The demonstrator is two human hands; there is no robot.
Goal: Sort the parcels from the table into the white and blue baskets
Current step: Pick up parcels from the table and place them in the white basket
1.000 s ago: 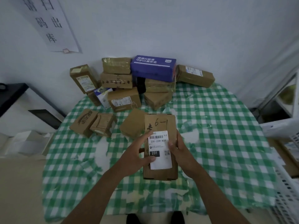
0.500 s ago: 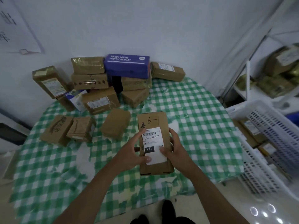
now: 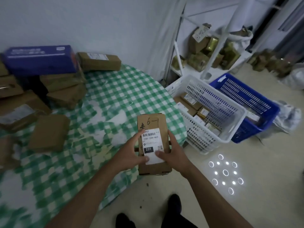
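I hold a brown cardboard parcel with a white label reading 231-239-K01 over the table's right edge. My left hand grips its left side, thumb on the label. My right hand grips its right side, thumb on the label's lower corner. The white basket stands on the floor to the right with several parcels inside. Behind it sits the blue basket. More parcels, including a blue box, are piled at the table's far left.
The round table wears a green checked cloth. A flat brown parcel lies left of my hands. A white shelf with boxes stands against the wall behind the baskets. A plastic bag lies beside the blue basket.
My view has swung to the right, bringing the white and blue baskets into sight. The parcel stays in both hands and has moved toward the table's right edge.
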